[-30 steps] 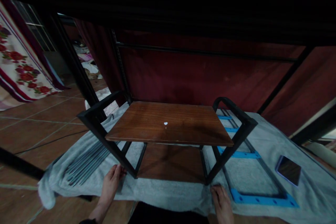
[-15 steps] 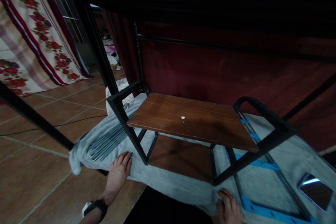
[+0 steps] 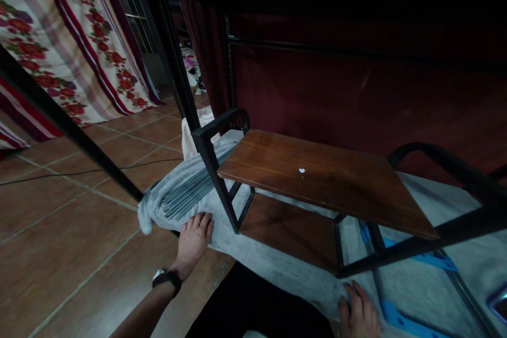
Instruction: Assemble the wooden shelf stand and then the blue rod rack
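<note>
My left hand (image 3: 196, 236) lies flat, fingers stretched out, on the front edge of a grey cloth (image 3: 277, 269). Just beyond it a bundle of thin grey rods (image 3: 190, 193) rests on the cloth, partly under a fold. My right hand (image 3: 359, 312) rests open on the same cloth edge, cut off by the bottom of the view. Between and beyond the hands stands a small two-tier shelf (image 3: 317, 174) with brown boards and a black metal frame. A white heart-shaped mark shows on its top board. Neither hand touches the shelf.
To the right lie black bars with blue strips (image 3: 407, 322), and a phone (image 3: 498, 301) at the edge. Black metal posts (image 3: 174, 58) and a dark overhang surround the space. A maroon curtain (image 3: 336, 90) hangs behind; a flowered curtain (image 3: 99, 37) and tiled floor (image 3: 71, 253) are left.
The view has turned to the left, so things appear shifted right and the phone is mostly out of view. Both hands stay resting on the cloth.
</note>
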`<state>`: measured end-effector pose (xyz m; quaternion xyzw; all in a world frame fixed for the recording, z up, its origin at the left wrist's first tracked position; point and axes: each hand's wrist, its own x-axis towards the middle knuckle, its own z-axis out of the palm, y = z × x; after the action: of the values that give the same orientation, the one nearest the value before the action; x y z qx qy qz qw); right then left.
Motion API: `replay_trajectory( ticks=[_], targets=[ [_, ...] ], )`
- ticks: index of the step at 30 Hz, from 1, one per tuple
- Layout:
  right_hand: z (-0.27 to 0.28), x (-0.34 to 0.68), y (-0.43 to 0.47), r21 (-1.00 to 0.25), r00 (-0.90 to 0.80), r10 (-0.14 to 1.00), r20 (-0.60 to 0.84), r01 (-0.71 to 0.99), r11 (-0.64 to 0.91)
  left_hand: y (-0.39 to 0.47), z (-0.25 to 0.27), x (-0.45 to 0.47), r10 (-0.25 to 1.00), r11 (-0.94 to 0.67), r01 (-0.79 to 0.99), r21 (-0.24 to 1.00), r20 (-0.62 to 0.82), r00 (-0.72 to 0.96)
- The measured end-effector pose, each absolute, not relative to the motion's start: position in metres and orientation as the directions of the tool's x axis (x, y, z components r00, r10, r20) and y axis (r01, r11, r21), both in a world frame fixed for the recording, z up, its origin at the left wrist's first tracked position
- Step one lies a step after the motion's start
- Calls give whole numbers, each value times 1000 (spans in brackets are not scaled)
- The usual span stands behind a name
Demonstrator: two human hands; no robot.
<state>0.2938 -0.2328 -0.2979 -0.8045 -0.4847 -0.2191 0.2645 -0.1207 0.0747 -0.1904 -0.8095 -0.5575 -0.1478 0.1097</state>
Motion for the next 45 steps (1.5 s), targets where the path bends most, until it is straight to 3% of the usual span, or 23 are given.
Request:
replay_trajectory(
  ticks=[10,17,23,28,34,38,40,45],
  targets=[
    [-295,297,-237,-279,470,741,480,882,-379,81,-188,-126,908,-330,935,130,315,277],
    [-256,278,-227,-447,557,725,405,813,-374,103,-168,-107,909,-404,677,615,355,220],
    [-231,275,-232,-732,705,667,243,584,-350,107,-143,-94,962,-267,450,852,262,74],
    [-213,274,-234,-872,819,558,131,363,-328,103,-109,-100,971,-238,313,919,238,38],
    [-162,285,-230,-935,858,491,150,284,-211,101,-35,-96,990,-136,58,989,138,-17],
    [-111,307,-237,-969,925,328,189,230,-91,97,22,-87,963,-257,-19,966,254,-84],
    [-84,319,-241,-976,934,299,194,215,-40,94,46,-83,950,-308,-72,949,302,-81],
    [-16,345,-236,-953,944,243,221,156,258,101,94,-76,940,-332,9,943,330,87]
  ],
)
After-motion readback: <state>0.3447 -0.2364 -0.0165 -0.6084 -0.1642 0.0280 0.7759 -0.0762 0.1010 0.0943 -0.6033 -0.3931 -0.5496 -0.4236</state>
